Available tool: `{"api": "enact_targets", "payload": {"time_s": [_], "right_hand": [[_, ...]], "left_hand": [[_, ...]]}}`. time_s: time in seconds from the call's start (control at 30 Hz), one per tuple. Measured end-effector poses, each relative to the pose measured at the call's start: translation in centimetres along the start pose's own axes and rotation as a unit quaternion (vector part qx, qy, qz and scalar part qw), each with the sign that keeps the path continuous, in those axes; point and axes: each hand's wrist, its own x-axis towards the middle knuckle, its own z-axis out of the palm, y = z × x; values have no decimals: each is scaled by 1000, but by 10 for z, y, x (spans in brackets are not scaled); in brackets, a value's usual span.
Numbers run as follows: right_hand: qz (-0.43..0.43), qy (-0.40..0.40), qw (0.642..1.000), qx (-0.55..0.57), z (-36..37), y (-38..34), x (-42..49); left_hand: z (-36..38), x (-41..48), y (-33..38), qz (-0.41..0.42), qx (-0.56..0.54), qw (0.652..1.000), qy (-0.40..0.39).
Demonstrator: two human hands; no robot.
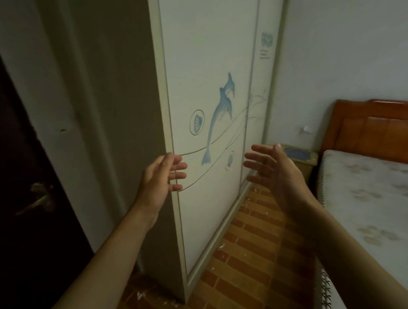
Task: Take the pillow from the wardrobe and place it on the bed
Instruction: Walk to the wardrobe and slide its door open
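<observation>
A tall white wardrobe (206, 58) with blue dolphin pictures on its sliding doors stands in front of me, doors closed. No pillow shows anywhere. My left hand (162, 178) is open, fingers spread, right at the wardrobe's near left edge. My right hand (270, 167) is open too, palm turned left, held in front of the seam between the two door panels. The bed (377, 191) lies at the right, a bare patterned mattress with an orange-brown wooden headboard (376, 129).
A dark door with a lever handle (37, 198) is at the left. A small bedside cabinet (298, 157) sits between wardrobe and bed. A narrow strip of brick-patterned floor (247, 259) runs between wardrobe and mattress.
</observation>
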Motion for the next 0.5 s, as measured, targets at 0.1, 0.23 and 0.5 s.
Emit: {"api": "enact_targets", "payload": {"time_s": [0.1,0.23,0.5], "right_hand": [[-3,44,999,4,-8,5,20],[-14,100,995,-3,-26,16,46],[-15,165,986,-21,-79,48,122]], "left_hand": [[11,44,-11,-11,-18,999,-35],[41,95,-28,-19,-36,995,-88],[117,189,-61,-15,-23,990,-141]]}}
